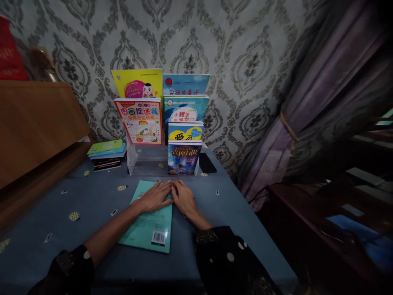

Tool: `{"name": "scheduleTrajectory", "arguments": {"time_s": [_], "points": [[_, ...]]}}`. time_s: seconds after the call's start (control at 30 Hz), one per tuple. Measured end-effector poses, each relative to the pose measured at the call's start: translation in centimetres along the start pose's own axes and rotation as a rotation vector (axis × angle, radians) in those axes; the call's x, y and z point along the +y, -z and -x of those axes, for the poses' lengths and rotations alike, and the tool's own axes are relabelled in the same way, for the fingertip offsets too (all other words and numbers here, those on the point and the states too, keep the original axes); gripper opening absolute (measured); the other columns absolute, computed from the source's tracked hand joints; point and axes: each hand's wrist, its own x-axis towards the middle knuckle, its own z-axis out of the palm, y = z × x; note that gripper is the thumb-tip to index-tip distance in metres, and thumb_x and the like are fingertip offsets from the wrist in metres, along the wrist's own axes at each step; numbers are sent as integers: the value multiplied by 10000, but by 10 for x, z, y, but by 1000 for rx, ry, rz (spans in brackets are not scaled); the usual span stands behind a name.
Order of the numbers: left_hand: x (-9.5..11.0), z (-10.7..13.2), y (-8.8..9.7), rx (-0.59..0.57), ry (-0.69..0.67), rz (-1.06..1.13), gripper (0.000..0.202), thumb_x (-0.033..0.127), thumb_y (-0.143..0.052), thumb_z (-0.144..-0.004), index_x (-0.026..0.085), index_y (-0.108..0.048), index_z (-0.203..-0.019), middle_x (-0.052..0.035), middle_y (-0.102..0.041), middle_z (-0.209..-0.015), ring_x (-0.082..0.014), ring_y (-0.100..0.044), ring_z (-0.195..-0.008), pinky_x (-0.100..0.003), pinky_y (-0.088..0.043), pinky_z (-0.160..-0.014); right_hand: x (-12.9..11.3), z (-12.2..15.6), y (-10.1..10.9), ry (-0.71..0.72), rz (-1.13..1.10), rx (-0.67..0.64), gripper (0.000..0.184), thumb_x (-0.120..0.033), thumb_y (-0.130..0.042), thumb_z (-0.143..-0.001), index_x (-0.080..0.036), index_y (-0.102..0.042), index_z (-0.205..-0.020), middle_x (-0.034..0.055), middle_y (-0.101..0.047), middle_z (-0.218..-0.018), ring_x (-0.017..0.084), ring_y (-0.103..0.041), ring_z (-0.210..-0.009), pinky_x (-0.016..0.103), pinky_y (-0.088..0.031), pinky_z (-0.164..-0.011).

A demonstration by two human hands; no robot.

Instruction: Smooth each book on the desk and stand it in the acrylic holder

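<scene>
A teal book [150, 229] lies on the cloth-covered table in front of me, barcode side up and slightly turned. My left hand [156, 197] rests flat on its upper part, fingers stretched out to the right. At the book's upper right edge is my right hand [183, 197], palm down, its fingers loosely bent and their tips meeting those of my left hand. Neither hand appears to grip anything. Just beyond my hands stands a clear tiered book rack [144, 162], with a dark blue book [184, 159] in its lowest right tier.
More books fill the rack, among them a red picture book [143, 123] and a yellow one [138, 80]. Left of it lies a stack of books [107, 148]. A black phone [207, 163] is beside the rack. A wooden cabinet [39, 123] borders the left, a tied curtain [285, 119] the right.
</scene>
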Motion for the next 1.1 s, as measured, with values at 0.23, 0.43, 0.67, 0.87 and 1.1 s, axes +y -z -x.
{"name": "scheduleTrajectory", "arguments": {"time_s": [0.23, 0.43, 0.67, 0.87, 1.1], "points": [[9, 2, -2, 5, 36, 3, 511, 393, -452, -1005, 222, -364, -1479, -117, -349, -1570, -239, -297, -1466, -498, -228, -1194, 1, -1, 2, 23, 62, -25, 273, -193, -417, -967, -181, -654, -1102, 88, -688, -1076, 199, -615, -1033, 275, -422, -899], [26, 8, 7, -31, 58, 32, 461, 307, -426, -1015, 206, -401, -1464, -112, -380, -1554, -236, -266, -1477, -486, -240, -1198, -1, -3, 4, 9, 131, -74, 283, -214, -410, -982, -177, -681, -1050, 96, -692, -1059, 197, -619, -1008, 267, -414, -874], [52, 33, 16, -54, -36, 57, 537, 419, -443, -1008, 265, -339, -1512, -85, -335, -1579, -252, -263, -1478, -508, -200, -1208, 0, -1, 3, 39, 145, -73, 247, -209, -444, -970, -182, -689, -992, 84, -696, -1051, 189, -620, -988, 268, -414, -873], [85, 67, 18, -119, -77, 119, 640, 551, -424, -984, 247, -303, -1534, -84, -311, -1580, -258, -230, -1487, -507, -157, -1224, 4, 3, -5, 107, 106, -47, 283, -185, -485, -936, -189, -660, -1158, 102, -665, -1208, 225, -594, -1127, 337, -415, -987], [112, 96, 11, -92, -35, 141, 656, 478, -497, -976, 265, -253, -1545, -54, -300, -1584, -246, -237, -1484, -524, -176, -1225, 11, 2, -11, 156, 85, -82, 331, -173, -509, -911, -178, -636, -1217, 110, -632, -1263, 235, -558, -1162, 364, -405, -1004]]}}
